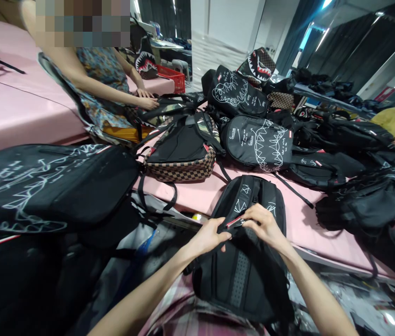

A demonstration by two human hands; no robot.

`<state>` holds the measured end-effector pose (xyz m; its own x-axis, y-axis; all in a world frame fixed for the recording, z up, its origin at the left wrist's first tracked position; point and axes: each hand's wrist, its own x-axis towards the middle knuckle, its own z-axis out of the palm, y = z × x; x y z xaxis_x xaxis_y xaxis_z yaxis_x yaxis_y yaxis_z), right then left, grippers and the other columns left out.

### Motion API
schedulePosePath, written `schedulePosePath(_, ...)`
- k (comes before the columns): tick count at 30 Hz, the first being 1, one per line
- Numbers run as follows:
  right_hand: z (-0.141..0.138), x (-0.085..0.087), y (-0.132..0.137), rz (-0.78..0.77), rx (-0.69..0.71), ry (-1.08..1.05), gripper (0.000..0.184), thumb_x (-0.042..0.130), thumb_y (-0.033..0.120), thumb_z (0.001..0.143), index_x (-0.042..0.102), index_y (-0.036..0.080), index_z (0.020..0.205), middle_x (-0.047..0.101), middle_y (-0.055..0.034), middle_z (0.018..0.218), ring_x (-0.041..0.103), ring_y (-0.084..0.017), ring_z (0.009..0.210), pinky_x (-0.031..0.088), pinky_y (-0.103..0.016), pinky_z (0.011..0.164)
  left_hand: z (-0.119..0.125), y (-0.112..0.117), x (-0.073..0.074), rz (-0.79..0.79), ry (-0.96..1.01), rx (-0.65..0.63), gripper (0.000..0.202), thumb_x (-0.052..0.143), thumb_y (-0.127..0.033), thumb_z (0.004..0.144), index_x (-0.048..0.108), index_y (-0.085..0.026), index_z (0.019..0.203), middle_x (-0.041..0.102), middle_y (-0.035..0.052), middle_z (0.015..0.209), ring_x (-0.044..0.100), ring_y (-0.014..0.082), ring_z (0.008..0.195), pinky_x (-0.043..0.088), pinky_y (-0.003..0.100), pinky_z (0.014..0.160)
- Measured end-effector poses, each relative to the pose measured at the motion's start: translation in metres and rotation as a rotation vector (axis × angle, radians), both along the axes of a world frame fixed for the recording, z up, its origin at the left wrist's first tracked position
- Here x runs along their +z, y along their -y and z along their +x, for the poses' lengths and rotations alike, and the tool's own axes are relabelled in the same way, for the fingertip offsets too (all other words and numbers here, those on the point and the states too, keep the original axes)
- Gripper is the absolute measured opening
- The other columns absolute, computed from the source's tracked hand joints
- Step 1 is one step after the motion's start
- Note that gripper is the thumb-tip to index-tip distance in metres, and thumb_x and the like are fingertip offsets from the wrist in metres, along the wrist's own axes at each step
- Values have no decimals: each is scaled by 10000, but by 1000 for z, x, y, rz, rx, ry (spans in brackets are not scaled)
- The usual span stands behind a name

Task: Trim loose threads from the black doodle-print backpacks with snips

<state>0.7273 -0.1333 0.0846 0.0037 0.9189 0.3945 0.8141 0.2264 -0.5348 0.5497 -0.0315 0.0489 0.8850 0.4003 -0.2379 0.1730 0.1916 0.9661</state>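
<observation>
A black backpack (242,275) stands tilted in front of the person, its lower part at the lap and its upper part against the edge of the pink-covered table (169,192). Both hands are over its upper half, well above its lower end. The left hand (211,234) is closed on a shoulder strap (241,205) of the backpack, thumb on top, just left of a red strip (234,222) on that strap. The right hand (260,225) is just beside the strip's other end, thumb and fingers drawn together at a small shiny piece (242,221), too small to identify. Beyond the backpack, a black bag with white drawings (258,143) and a checkered-bottom bag (181,161) lie on the table, well apart from both hands.
</observation>
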Motion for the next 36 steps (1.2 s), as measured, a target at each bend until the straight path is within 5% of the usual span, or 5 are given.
schedulePosePath(6, -27, -8, 34, 123, -497, -124, 165, 541, 262, 850, 593, 211, 998, 646, -46, 909, 604, -184, 807, 494, -323, 711, 1, 13, 20, -401, 277, 23, 477, 665, -177, 645, 577, -161, 1113, 632, 64, 1067, 554, 208, 1015, 395, 303, 899)
schedulePosePath(9, -53, -15, 51, 281, -610, 14, 176, 547, 187, 837, 580, 201, 1010, 646, -66, 882, 603, -196, 811, 496, -341, 713, 11, 27, 23, -456, 333, 77, 447, 666, -164, 653, 594, -152, 1094, 632, 65, 1070, 545, 209, 1017, 374, 315, 926)
schedulePosePath(24, -63, -27, 54, 414, -710, 422, 236, 546, 147, 833, 594, 209, 1056, 667, -79, 823, 602, -198, 716, 460, -328, 661, 23, 48, 23, -506, 398, 96, 454, 671, -148, 655, 589, -148, 1101, 648, 52, 977, 565, 178, 926, 395, 285, 881)
schedulePosePath(32, -57, -26, 63, 454, -853, -104, 109, 544, 205, 837, 608, 194, 925, 646, -59, 842, 602, -188, 770, 499, -339, 691, 22, 48, 15, -537, 340, 88, 430, 677, -135, 639, 602, -146, 1062, 652, 59, 993, 579, 184, 925, 409, 298, 871)
schedulePosePath(36, -53, -29, 68, 384, -653, 4, 134, 560, 170, 821, 622, 206, 934, 658, -56, 837, 603, -193, 790, 494, -357, 713, 21, 46, 13, -579, 340, 88, 407, 706, -158, 618, 611, -152, 1014, 659, 44, 920, 599, 170, 845, 431, 295, 828)
